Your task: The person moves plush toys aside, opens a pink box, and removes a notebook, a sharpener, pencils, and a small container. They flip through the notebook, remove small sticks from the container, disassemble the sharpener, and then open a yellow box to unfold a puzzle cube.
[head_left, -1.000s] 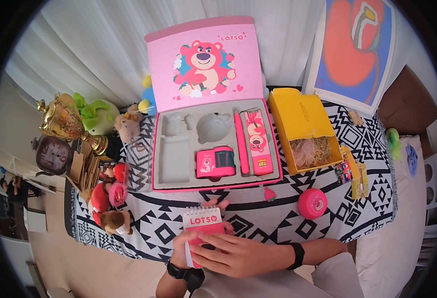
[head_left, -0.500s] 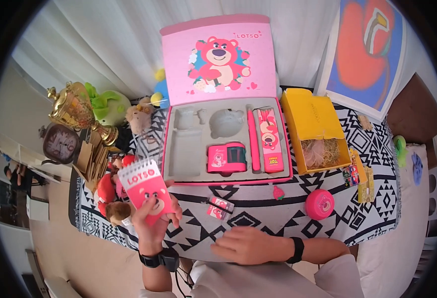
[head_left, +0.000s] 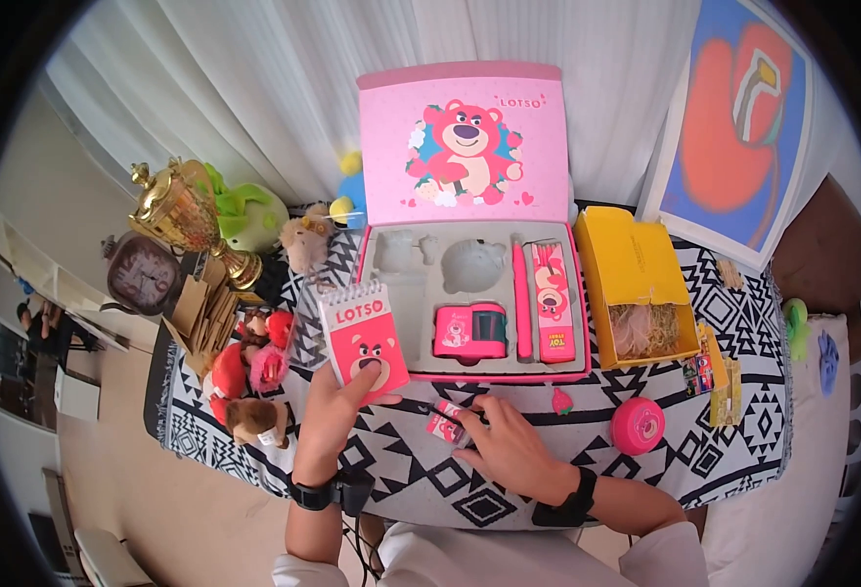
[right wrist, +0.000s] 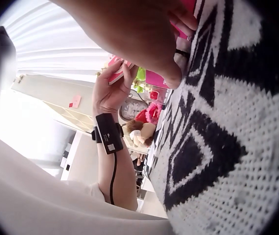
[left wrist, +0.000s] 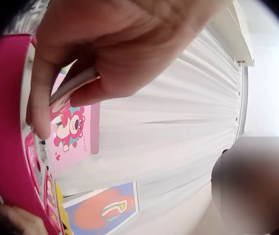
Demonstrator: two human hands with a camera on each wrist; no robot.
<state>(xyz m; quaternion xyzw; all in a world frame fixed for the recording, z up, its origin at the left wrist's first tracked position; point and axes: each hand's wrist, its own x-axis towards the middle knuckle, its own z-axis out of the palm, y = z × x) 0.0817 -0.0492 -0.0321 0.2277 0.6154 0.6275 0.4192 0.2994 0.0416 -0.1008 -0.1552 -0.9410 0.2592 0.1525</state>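
In the head view my left hand (head_left: 331, 416) grips a spiral notepad (head_left: 367, 342) with a pink bear cover, thumb across its front; it is raised left of the open gift box. The left wrist view shows the notepad (left wrist: 73, 85) edge-on between fingers and thumb. My right hand (head_left: 518, 452) is low at the front of the table, thumb and fingers around a small pink-and-white item (head_left: 444, 425) with a black strip. Grey foam (head_left: 396, 333) in the gift box holds a pink sharpener (head_left: 469, 333), a slim pink stick (head_left: 522, 303) and a tall pink bear-print box (head_left: 551, 303).
A yellow box (head_left: 636, 259) with straw filling stands right of the gift box. In front lie a strawberry piece (head_left: 561, 401) and a round pink case (head_left: 638, 426). Soft toys (head_left: 244, 382), a gold trophy (head_left: 181, 215) and a clock (head_left: 142, 277) crowd the left side.
The left hand took the notepad away from the lap, first left, then up near the gift box. The right hand let go of the notepad and reached forward to the small pink-and-white item.
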